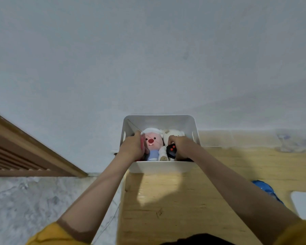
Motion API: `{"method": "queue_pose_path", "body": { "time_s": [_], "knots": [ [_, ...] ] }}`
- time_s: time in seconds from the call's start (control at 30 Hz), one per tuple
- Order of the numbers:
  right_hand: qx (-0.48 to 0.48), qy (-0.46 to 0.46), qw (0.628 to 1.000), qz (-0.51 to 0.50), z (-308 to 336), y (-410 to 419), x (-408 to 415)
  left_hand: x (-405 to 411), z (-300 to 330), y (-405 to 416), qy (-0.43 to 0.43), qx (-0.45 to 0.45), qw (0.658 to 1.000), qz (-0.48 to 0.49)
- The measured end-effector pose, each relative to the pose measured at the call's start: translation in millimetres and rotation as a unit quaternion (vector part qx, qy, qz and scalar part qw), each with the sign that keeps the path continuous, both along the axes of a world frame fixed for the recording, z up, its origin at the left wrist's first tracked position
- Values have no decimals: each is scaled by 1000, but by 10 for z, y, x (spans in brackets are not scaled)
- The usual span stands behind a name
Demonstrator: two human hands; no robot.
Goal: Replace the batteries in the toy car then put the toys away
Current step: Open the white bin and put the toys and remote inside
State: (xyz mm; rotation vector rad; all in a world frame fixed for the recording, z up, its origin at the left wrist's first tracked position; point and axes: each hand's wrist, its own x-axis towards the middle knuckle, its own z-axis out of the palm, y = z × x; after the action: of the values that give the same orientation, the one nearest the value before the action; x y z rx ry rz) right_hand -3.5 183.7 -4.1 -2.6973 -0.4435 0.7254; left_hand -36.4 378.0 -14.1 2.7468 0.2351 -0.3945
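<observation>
A white storage bin [159,166] stands at the far edge of the wooden table [166,206], against the wall. Inside lie a pink plush [153,141] with a white cap and blue body, and beside it a cream plush [173,133]. My left hand [132,146] reaches into the bin's left side and grips a red toy [142,145], mostly hidden behind the fingers. My right hand [180,144] holds a black remote [171,150] with red buttons over the bin's right side. A thin antenna wire [133,125] slants toward the bin's far left corner.
A blue crumpled item [265,190] and a white flat object [304,203] lie on the table at the right. Clear plastic [288,140] sits at the far right by the wall. A wooden slatted frame [25,149] and marble floor [34,200] are to the left.
</observation>
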Motion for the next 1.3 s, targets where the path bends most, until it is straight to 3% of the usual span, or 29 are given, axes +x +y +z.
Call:
{"method": "queue_pose_path", "body": {
  "time_s": [0.27,0.4,0.73,0.83,1.0,1.17,1.3],
  "knots": [
    [-14,-8,1000,14,79,-12,-42,-36,69,-43,6,18,1000,12],
    [15,-62,998,-3,228,-119,-149,-104,199,-46,17,25,999,25],
    [186,-225,953,-80,355,-653,-897,-809,444,-477,-144,-45,988,41],
    [221,-257,936,-96,263,-960,-1174,-1052,431,-796,-175,-110,978,41],
    [234,-303,920,-84,30,-1643,-1505,-1345,398,-1524,-194,-142,970,23],
    [234,-233,924,-194,-14,-2620,-1779,-1559,254,-2610,-170,-192,967,-6],
    [216,-215,926,-224,-88,-3711,-2003,-1710,184,-3692,-124,-227,966,-30]
  ]
}}
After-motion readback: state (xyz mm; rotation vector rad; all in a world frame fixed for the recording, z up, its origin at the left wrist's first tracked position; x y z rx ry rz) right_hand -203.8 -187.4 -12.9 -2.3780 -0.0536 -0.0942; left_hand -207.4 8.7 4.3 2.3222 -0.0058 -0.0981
